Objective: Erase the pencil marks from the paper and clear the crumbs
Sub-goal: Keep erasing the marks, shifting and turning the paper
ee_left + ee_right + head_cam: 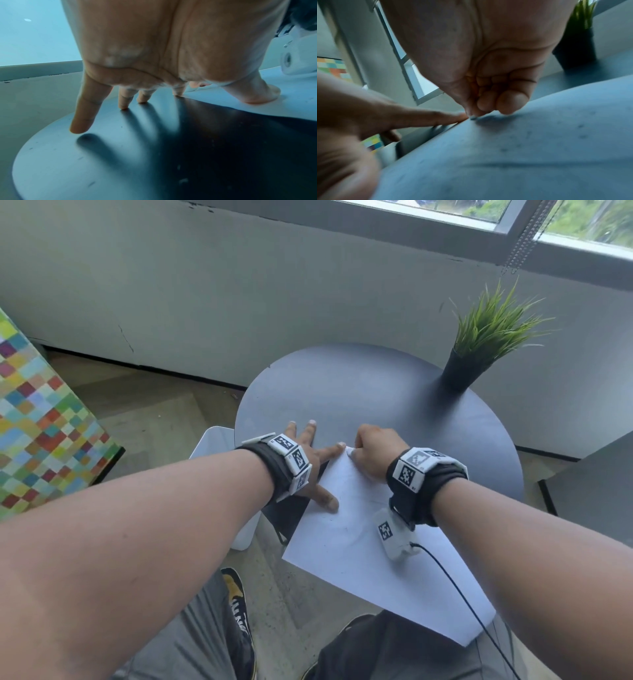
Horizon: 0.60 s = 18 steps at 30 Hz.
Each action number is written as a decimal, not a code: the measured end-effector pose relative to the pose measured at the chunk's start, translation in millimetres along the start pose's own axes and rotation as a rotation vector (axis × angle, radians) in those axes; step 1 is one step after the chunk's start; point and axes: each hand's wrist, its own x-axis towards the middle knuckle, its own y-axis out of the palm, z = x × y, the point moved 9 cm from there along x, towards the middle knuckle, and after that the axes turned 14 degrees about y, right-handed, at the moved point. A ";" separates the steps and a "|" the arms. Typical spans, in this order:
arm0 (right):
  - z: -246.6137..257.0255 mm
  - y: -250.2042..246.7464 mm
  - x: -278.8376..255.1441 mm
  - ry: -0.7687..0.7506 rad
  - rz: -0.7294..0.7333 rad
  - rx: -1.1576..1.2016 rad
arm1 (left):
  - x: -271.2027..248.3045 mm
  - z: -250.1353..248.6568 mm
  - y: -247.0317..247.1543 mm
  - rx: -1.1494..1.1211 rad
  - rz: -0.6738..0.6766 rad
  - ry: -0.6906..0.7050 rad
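Both forearms fill the near part of the head view, and beyond them the sheet of paper (pixel 370 546) lies on the round dark table (pixel 376 392), with its near part hanging over the table edge toward the person. Its long axis runs from the far corner at the fingertips back toward the person's right side.

At that far corner the right hand (pixel 375 451) is curled, and its thumb and fingertips (pixel 511 102) pinch something small and pale against the paper. I judge it is the eraser, but it is too hidden to be sure. Faint grey marks and specks lie on the paper behind these fingers, toward the wrist, so the next strokes must probably come back along the sheet.

Just to the left, the left hand (pixel 310 460) is spread flat with straight fingers. Its thumb (pixel 257 94) presses on the paper's left edge, its index finger reaches almost to the right hand's fingertips, and the other fingers (pixel 85 108) rest on the bare table beside the sheet. It seems to hold the paper still.

Beyond the right hand, well apart, a potted grass plant (pixel 479 344) stands at the far edge of the table; it is not in the way. Left of the left hand, below the table, is a white bin (pixel 219 450), a likely place for the crumbs.
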 end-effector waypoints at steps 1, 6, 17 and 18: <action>5.9 4.0 -3.9 -0.031 0.011 -0.014 | -0.3 -0.2 0.2 0.000 0.001 0.000; 10.9 7.4 -5.2 -0.064 0.037 -0.045 | 0.4 -2.3 -0.9 0.008 0.002 -0.001; -25.8 -0.3 -14.7 -0.103 -0.007 -0.111 | 0.9 -1.0 -2.2 0.023 0.004 -0.004; -30.1 -1.4 -18.4 -0.097 -0.029 -0.117 | 0.9 -1.4 -2.0 0.022 0.000 -0.002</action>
